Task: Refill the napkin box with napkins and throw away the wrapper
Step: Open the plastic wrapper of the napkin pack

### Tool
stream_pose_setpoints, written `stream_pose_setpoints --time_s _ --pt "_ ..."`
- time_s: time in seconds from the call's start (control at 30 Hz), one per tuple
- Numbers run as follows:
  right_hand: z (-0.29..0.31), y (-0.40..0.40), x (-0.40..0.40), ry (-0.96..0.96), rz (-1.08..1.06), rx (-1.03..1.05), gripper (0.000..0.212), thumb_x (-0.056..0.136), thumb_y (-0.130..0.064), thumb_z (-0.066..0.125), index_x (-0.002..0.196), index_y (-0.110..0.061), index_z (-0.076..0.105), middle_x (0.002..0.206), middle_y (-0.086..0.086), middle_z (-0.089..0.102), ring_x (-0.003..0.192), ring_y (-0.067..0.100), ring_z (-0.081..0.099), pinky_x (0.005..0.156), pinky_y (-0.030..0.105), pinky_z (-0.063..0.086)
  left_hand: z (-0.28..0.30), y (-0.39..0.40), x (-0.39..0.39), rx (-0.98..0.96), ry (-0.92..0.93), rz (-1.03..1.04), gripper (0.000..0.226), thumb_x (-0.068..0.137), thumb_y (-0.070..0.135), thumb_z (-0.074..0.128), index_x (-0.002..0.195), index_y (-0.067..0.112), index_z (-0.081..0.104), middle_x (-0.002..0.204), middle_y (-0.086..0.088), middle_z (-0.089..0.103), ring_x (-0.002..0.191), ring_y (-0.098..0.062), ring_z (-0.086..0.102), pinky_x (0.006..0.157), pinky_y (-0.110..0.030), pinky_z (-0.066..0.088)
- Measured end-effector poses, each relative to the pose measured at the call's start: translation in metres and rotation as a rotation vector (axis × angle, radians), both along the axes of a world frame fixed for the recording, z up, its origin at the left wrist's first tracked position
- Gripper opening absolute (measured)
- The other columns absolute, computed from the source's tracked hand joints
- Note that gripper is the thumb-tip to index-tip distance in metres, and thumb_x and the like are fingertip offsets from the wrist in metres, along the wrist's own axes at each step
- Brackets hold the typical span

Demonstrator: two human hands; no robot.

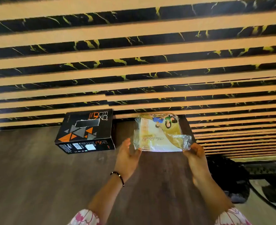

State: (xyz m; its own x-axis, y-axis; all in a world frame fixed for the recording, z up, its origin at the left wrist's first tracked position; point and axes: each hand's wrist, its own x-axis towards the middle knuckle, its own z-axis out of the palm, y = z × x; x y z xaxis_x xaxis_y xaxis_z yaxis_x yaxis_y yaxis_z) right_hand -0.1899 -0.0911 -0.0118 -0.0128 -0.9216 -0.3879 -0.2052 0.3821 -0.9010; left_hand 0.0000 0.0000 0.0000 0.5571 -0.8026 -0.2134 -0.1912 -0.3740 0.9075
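Note:
A black napkin box point(85, 132) with orange and grey triangles stands on the dark wooden table point(36, 168), its top slot torn open and dark inside. To its right lies a napkin pack point(158, 132) in a clear and gold printed wrapper, against the wall. My left hand point(127, 153) is at the pack's near left corner, fingers straight, thumb touching the plastic. My right hand point(194, 151) pinches the crinkled wrapper at the pack's near right corner.
A striped wall point(134, 62) of tan slats and black marble panels rises right behind the table. To the right, past the table edge, a dark bag or cloth point(228, 176) and a patterned rug point(267, 184) lie on the floor.

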Motion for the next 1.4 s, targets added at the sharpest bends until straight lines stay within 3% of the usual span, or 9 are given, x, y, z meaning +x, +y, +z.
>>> stream_pose_setpoints --time_s 0.13,0.3,0.5,0.7,0.9,1.0,1.23,1.33,1.4 --pt "-0.012 -0.012 -0.001 -0.026 -0.001 0.005 0.031 0.077 -0.027 0.063 0.104 -0.037 0.052 0.11 0.007 0.062 0.098 0.029 0.063 0.086 0.052 0.054 -0.01 -0.017 0.005 -0.018 -0.014 -0.045 0.049 0.087 0.01 0.059 0.13 0.016 0.039 0.119 0.011 0.049 0.116 -0.008 0.046 0.106 -0.037 0.039" --pt "-0.008 -0.008 0.002 -0.039 0.022 -0.028 0.028 0.085 -0.018 0.06 0.109 -0.028 0.052 0.107 0.006 0.062 0.097 0.024 0.062 0.088 0.047 0.053 -0.021 -0.024 0.006 0.011 -0.05 -0.044 0.048 0.087 0.005 0.056 0.132 0.007 0.037 0.1 0.002 0.059 0.102 -0.019 0.059 0.093 -0.036 0.048" --pt "0.002 0.027 -0.003 -0.03 0.07 -0.013 0.035 0.086 -0.012 0.058 0.119 -0.02 0.049 0.113 0.005 0.061 0.103 0.024 0.06 0.09 0.047 0.052 -0.019 0.01 0.004 0.057 -0.02 -0.047 0.048 0.09 0.014 0.055 0.133 0.011 0.036 0.113 -0.009 0.063 0.103 -0.018 0.06 0.087 -0.023 0.044" --pt "0.012 0.098 -0.01 0.008 0.15 -0.031 0.038 0.085 -0.005 0.057 0.119 -0.018 0.046 0.112 0.002 0.061 0.097 0.017 0.06 0.069 0.022 0.046 -0.014 0.074 -0.002 0.098 0.009 -0.025 0.042 0.091 0.015 0.053 0.131 0.014 0.041 0.106 0.0 0.06 0.104 -0.016 0.057 0.086 -0.026 0.042" --pt "0.016 0.179 -0.012 -0.003 0.201 0.019 0.035 0.086 -0.006 0.057 0.112 -0.027 0.047 0.105 -0.006 0.061 0.091 0.009 0.061 0.075 0.025 0.048 -0.023 0.162 -0.001 0.11 0.014 0.025 0.042 0.09 0.02 0.056 0.129 0.013 0.044 0.102 -0.007 0.064 0.093 -0.023 0.061 0.082 -0.034 0.047" --pt "0.018 0.215 -0.013 -0.027 0.207 0.053 0.031 0.087 -0.002 0.055 0.114 -0.017 0.05 0.105 -0.001 0.062 0.085 0.002 0.058 0.065 0.021 0.044 -0.023 0.207 0.005 0.1 0.007 0.012 0.036 0.09 0.02 0.056 0.125 0.015 0.047 0.098 -0.004 0.065 0.077 -0.015 0.06 0.066 -0.024 0.046" --pt "0.019 0.28 -0.022 -0.017 0.212 0.091 0.025 0.083 0.002 0.059 0.102 -0.014 0.056 0.098 0.013 0.066 0.072 0.024 0.062 0.059 0.031 0.048 -0.019 0.28 0.011 0.02 0.088 -0.058 0.022 0.092 0.012 0.052 0.108 0.027 0.053 0.098 0.011 0.067 0.087 -0.004 0.066 0.077 -0.017 0.05" --pt "0.034 0.288 -0.024 0.317 0.207 -0.18 0.036 0.078 0.003 0.064 0.106 -0.018 0.056 0.102 0.01 0.064 0.076 0.026 0.06 0.06 0.027 0.044 -0.017 0.298 0.008 -0.008 0.087 -0.046 0.02 0.092 0.007 0.051 0.103 0.024 0.056 0.093 0.014 0.065 0.077 0.011 0.062 0.071 -0.006 0.046" --pt "0.046 0.283 -0.022 0.506 0.217 -0.356 0.042 0.078 0.002 0.063 0.116 -0.013 0.056 0.109 0.006 0.058 0.079 0.025 0.06 0.064 0.026 0.043 -0.016 0.302 0.005 -0.029 0.097 -0.03 0.019 0.091 0.005 0.052 0.103 0.018 0.056 0.088 0.012 0.065 0.074 0.004 0.062 0.069 -0.006 0.045"
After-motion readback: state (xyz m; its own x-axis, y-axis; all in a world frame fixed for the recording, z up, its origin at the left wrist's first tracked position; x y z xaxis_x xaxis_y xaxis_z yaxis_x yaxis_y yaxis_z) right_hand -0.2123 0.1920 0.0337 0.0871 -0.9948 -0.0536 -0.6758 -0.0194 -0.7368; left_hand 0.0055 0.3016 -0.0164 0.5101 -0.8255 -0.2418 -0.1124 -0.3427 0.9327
